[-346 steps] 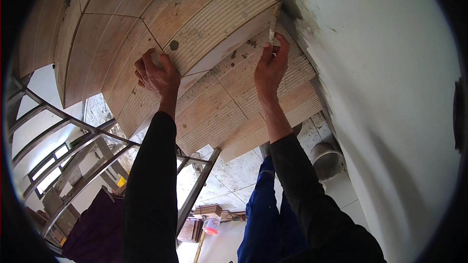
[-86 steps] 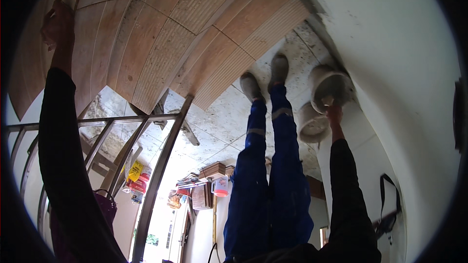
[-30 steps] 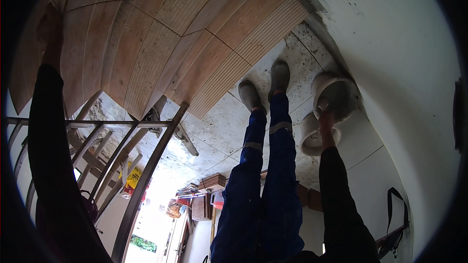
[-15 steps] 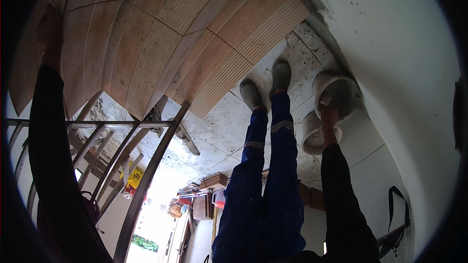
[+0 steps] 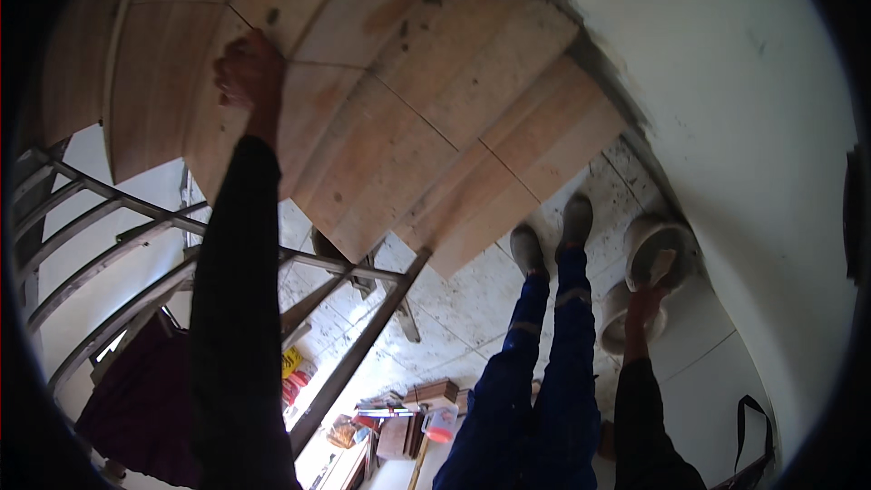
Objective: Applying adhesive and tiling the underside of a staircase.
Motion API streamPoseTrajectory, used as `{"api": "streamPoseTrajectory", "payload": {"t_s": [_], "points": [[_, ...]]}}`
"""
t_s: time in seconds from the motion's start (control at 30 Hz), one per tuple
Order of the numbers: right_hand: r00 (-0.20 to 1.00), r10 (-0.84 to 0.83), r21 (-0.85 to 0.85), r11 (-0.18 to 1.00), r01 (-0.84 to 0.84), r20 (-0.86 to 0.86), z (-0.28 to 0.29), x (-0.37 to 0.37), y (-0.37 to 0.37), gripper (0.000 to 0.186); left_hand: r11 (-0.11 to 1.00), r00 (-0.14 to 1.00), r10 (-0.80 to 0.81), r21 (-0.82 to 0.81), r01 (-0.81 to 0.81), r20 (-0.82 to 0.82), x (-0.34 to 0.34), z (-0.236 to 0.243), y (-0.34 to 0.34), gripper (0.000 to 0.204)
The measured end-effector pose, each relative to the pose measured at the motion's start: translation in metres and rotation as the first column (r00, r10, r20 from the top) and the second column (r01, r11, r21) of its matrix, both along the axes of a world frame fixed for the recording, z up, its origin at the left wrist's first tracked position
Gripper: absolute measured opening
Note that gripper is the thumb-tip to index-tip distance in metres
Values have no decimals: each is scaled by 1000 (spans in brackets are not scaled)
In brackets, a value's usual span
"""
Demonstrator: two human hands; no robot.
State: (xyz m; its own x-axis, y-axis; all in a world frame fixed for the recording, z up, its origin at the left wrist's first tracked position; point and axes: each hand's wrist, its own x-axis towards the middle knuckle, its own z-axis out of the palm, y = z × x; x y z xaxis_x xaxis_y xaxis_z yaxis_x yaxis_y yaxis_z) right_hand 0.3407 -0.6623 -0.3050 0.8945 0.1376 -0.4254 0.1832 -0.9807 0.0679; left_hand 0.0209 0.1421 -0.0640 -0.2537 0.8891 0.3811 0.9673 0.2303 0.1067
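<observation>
The left hand is placed at the edge of the brown wood-look tiled steps, with its fingers bent inward; whether anything is gripped there cannot be told. The right hand is lowered well apart from it, at lower right, and closed around a small pale flat piece, its exact kind unclear. The piece is held at the mouth of an upper grey round bucket; contact with the contents cannot be made out. A lower grey round bucket is set just beside the upper one, partly covered by the right hand and wrist. Both are stood on the white, dirt-specked tiled floor, near the white wall. Dark specks are seen on the steps. Blue trousers and grey shoes are seen left of the buckets. A grey metal railing is partly crossed by the black left sleeve. Purple fabric is seen at lower left. A translucent red-bottomed container is seen at bottom centre.
</observation>
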Motion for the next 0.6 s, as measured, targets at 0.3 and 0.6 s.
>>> {"api": "streamPoseTrajectory", "payload": {"t_s": [0.3, 0.6], "points": [[805, 110, 803, 232, 549, -583, 185, -97, 373, 37, 993, 995, -88, 85, 84, 42, 8, 36, 5, 42], [817, 269, 860, 176, 479, -510, 226, -113, 595, 33, 989, 988, -137, 56, 134, 70, 11, 35, 4, 34]]}}
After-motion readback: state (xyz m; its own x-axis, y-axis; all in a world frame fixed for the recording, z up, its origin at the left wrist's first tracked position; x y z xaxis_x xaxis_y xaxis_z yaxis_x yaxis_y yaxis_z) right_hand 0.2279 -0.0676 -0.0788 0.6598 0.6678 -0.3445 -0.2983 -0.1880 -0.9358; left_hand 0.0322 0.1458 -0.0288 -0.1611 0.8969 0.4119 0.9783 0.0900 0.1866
